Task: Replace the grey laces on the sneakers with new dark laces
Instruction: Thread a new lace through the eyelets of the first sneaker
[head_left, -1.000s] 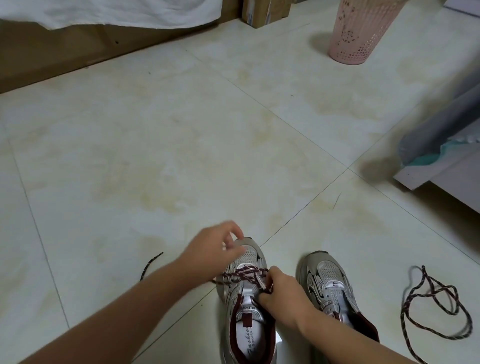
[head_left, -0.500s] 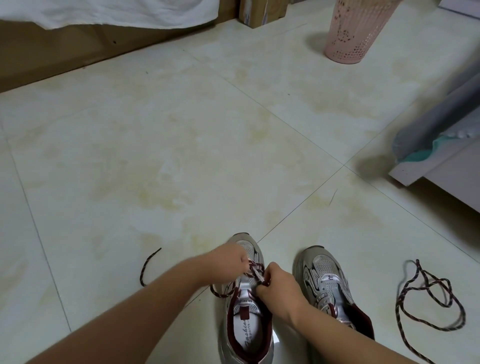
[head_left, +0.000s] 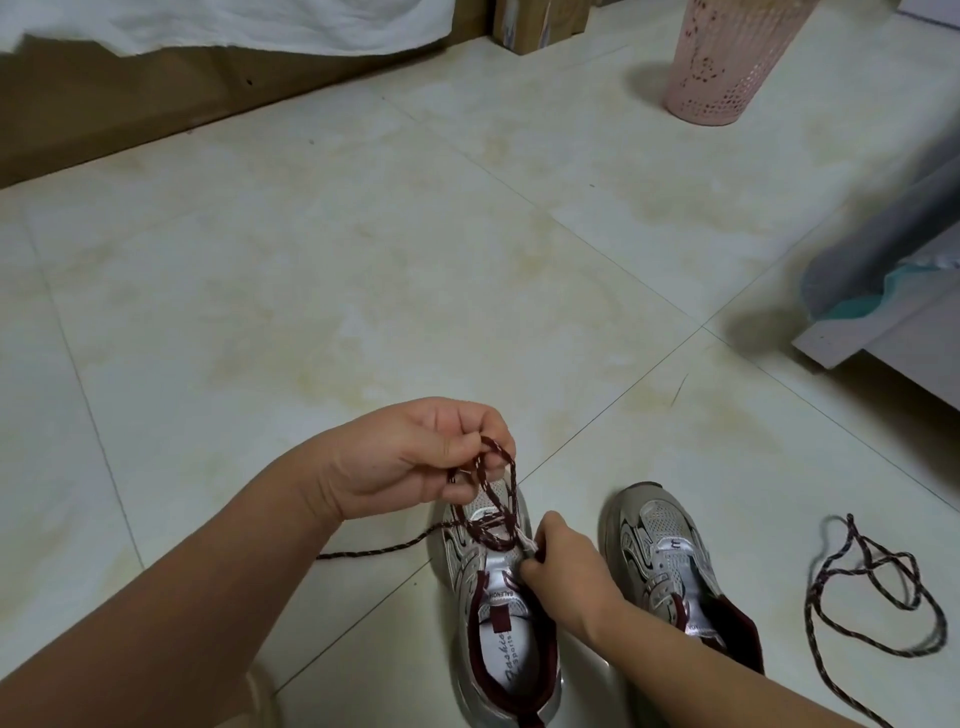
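Note:
Two silver sneakers with maroon lining stand on the tiled floor. The left sneaker (head_left: 498, 618) has a dark speckled lace (head_left: 493, 499) partly threaded near its toe. My left hand (head_left: 415, 457) pinches a loop of that lace above the toe; one end trails left across the floor. My right hand (head_left: 561, 571) pinches the sneaker's right eyelet edge beside the tongue. The right sneaker (head_left: 670, 561) carries no lace. A second dark lace (head_left: 872, 603) lies loose on the floor to its right.
A pink perforated bin (head_left: 727, 57) stands at the back right. A grey and teal mat on a low board (head_left: 883, 291) sits at the right. A wooden bed base (head_left: 130, 114) with a white sheet (head_left: 234, 21) runs along the back left.
My left hand has lifted from the toe and pulled a loop of the dark lace upward. My right hand stays at the eyelets.

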